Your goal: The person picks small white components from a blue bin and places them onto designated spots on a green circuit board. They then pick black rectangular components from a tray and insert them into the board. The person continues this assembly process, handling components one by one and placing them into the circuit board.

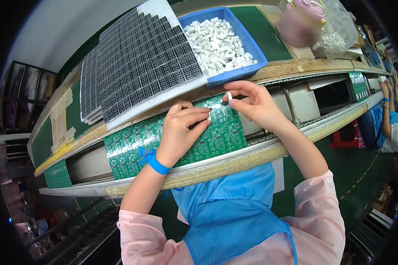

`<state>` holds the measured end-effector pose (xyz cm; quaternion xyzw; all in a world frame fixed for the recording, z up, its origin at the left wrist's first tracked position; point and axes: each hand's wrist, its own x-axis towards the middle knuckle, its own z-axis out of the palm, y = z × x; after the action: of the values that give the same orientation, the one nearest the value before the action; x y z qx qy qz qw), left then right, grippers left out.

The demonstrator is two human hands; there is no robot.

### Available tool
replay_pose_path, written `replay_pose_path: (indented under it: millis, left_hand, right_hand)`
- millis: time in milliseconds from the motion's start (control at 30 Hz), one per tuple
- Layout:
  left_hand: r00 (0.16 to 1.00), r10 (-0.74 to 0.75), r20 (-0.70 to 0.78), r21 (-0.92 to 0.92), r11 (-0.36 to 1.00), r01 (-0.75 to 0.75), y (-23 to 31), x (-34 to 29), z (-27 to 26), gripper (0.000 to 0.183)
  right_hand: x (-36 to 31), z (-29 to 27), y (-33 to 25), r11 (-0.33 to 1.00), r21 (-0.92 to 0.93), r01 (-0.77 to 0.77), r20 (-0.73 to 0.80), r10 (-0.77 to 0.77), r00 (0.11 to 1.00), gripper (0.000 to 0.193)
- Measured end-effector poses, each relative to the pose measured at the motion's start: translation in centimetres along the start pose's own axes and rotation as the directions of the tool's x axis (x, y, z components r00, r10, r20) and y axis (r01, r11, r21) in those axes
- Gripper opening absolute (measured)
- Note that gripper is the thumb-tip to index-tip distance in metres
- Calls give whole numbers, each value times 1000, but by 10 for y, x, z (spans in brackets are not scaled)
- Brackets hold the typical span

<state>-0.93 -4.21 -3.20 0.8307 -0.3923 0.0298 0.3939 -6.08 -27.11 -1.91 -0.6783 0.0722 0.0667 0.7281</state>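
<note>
White connector (229, 96): pinched in right hand (257, 106), long axis near twelve-to-six
Green board (221, 137): eight o'clock of connector
Left hand (180, 127): over board, nearer; grip unclear

Electronics factory: green circuit boards (219, 140) on conveyor (90, 165), blue bin (236, 76) of small white parts (216, 44), co-worker (386, 124) farther along.

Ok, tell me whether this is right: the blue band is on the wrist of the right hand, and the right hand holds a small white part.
Not quite: the head view shows the blue band on the wrist of the left hand. The right hand does hold a small white part.
</note>
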Motion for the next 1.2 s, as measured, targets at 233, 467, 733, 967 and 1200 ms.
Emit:
replay_pose_path:
  millis: [233,467,733,967,1200]
  left_hand:
    - [999,35,-7,32,999,-35,-1,-3,1,22]
    - [995,52,80,53,997,-56,-1,0,0,27]
    - [997,65,31,104,992,-68,-2,0,1,20]
    - [997,75,-28,70,995,-73,-4,-2,1,13]
    - [999,0,-41,140,990,6,-5,3,2,19]
  right_hand:
    - [-1,-7,7,929,-283,240,106,-218,970,31]
    - [-2,-5,7,909,-365,204,78,-188,979,27]
    - [-5,-6,11,815,-493,305,171,-253,952,23]
    - [-5,1,8,727,-606,322,186,-264,947,22]
    - [-6,3,8,662,-659,357,185,-317,930,23]
